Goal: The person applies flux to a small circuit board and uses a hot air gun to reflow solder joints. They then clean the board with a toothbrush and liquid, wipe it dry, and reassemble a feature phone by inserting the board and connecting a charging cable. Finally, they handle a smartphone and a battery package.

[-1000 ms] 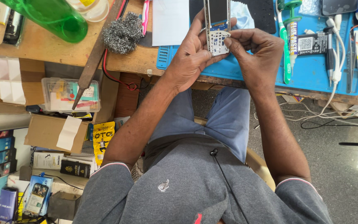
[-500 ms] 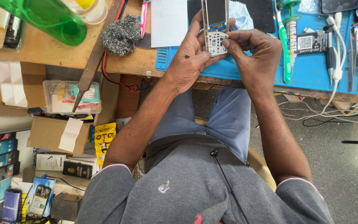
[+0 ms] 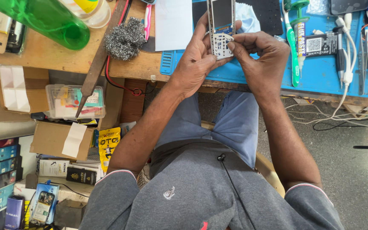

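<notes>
While the left hand (image 3: 196, 64) cradles the opened phone (image 3: 221, 30) above the desk (image 3: 145, 68), the right hand (image 3: 258, 57) pinches its keypad edge, both grips closed on it.

I wore a grey short-sleeved polo shirt (image 3: 201, 191), its cuffs edged with thin red and white stripes. A small white emblem sat stitched on the chest, and a speck of red showed at the lowest point of the shirt in view. A thin black cord ran down the front from a small black clip near the hem. My trousers (image 3: 231, 123) were blue-grey. My forearms were bare, with no watch or band. My left hand (image 3: 194, 64) and right hand (image 3: 263, 57) were bare, without gloves.
</notes>
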